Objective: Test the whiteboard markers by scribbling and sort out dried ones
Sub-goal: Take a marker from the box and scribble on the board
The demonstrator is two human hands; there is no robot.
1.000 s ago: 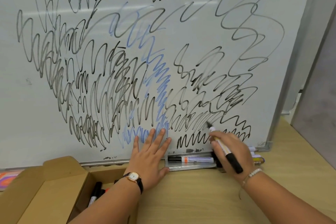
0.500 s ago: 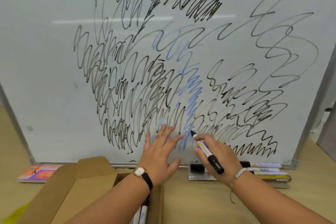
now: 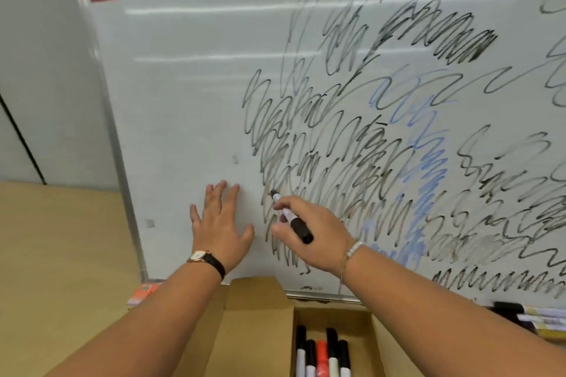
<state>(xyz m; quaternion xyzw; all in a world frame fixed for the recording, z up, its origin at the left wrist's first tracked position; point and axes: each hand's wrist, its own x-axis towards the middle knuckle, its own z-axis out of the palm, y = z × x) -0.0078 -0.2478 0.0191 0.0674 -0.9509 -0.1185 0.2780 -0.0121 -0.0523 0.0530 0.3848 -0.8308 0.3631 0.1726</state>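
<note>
The right hand pinches a marker between thumb and first fingers, with the other fingers curled under. The marker's dark tip meets the whiteboard low down, at the left fringe of the scribbles. The left hand lies flat on the bare board just left of that tip, fingers straight and slightly spread, holding nothing.

To test it well, I'd pull a few steady strokes out onto the clean white left of the tangle, because a weak line laid over old grey loops can't be judged. Light, even pressure with the tip at a slant should do, and the flat palm can steady the board. The view blurs around the tip, so I can't tell whether it is leaving ink.

The board is glossy and smooth, mirroring strips of ceiling light, with a thin metal frame. The marker is a slim cylinder with a white barrel and a black end. Below the board's bottom edge sits an open box of matte, stiff cardboard. In it, spare markers lie side by side, black-capped apart from one red. A few others lie along the bottom edge at the far right.
</note>
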